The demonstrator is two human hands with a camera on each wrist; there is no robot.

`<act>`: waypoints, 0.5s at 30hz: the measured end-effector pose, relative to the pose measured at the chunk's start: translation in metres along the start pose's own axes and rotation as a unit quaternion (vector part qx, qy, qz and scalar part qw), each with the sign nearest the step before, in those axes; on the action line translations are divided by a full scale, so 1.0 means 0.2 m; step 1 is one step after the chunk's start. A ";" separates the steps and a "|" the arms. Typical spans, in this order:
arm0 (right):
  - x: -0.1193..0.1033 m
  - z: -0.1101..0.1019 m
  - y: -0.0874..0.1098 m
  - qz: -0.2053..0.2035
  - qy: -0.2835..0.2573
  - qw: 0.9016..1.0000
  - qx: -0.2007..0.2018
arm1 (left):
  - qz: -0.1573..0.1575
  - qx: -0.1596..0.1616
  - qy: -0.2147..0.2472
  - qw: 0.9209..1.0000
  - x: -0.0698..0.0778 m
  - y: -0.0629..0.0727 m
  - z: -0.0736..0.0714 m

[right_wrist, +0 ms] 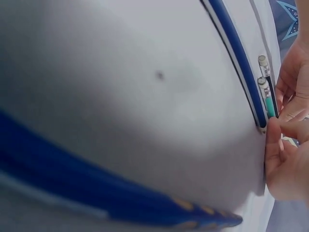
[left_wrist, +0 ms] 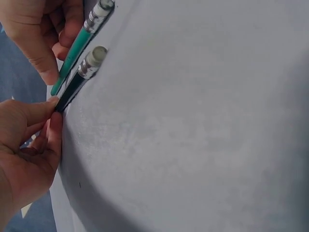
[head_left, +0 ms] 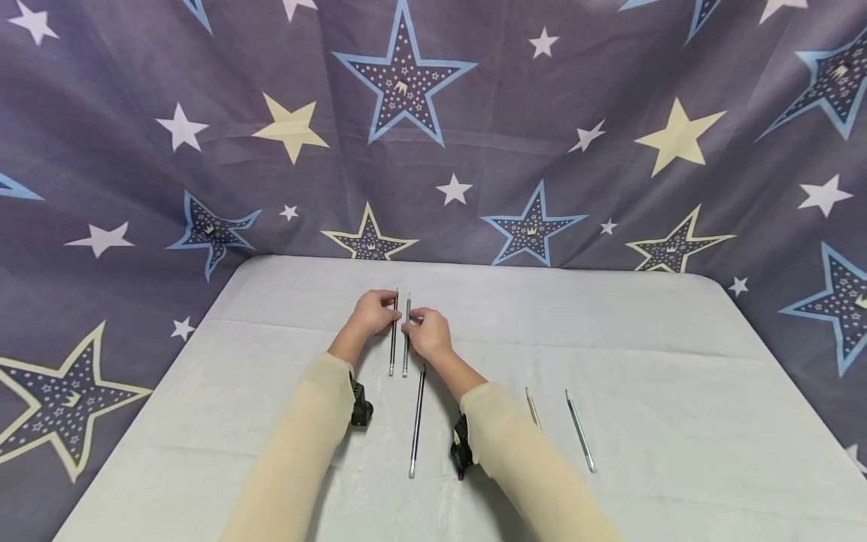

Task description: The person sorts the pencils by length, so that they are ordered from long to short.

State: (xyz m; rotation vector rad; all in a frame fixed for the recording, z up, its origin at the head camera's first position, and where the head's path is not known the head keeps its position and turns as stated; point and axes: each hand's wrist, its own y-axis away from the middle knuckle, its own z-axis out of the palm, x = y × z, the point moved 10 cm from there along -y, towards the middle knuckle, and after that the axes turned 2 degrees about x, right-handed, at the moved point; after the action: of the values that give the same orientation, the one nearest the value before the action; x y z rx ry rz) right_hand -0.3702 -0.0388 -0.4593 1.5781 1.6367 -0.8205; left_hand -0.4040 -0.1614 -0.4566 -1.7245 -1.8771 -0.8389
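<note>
Through the left hand I have the black pencil pinched between thumb and fingers, toward its far end; through the right hand I have the green pencil pinched in the same way, just to its right. Both lie at the far part of the white-covered table, left of its middle, a slim gap between them.

The step in hand, as I judge it, is setting these two side by side. I'd pinch lightly, slide them flat so neither rolls, and true them up by the eraser ends, which sit almost level.

Both point away from me, tips far and erasers near, long axes running near to far, nearly parallel, far ends leaning slightly right.

Nearer lies a dark blue pencil, tip also far. Right of the right sleeve are a gold pencil, partly hidden, and another green one, their far ends leaning left.
</note>
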 end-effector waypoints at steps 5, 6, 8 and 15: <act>0.01 -0.03 0.01 0.007 -0.039 0.999 -0.003 | -0.005 0.001 0.010 1.000 0.00 0.01 0.01; 0.01 -0.04 0.01 0.010 -0.042 0.999 -0.003 | -0.004 0.002 0.011 1.000 0.00 0.01 0.01; 0.01 -0.06 0.01 0.014 -0.040 0.999 0.000 | -0.002 0.007 0.013 1.000 0.00 0.01 0.00; -0.01 -0.14 0.01 0.013 0.009 1.000 0.009 | 0.007 0.024 0.028 0.999 0.02 0.03 -0.02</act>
State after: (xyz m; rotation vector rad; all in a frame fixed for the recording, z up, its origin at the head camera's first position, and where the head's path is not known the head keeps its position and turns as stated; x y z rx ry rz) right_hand -0.3692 -0.0170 -0.4425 1.6193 1.6222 -0.8113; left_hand -0.3983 -0.1610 -0.4508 -1.6665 -1.8307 -0.8209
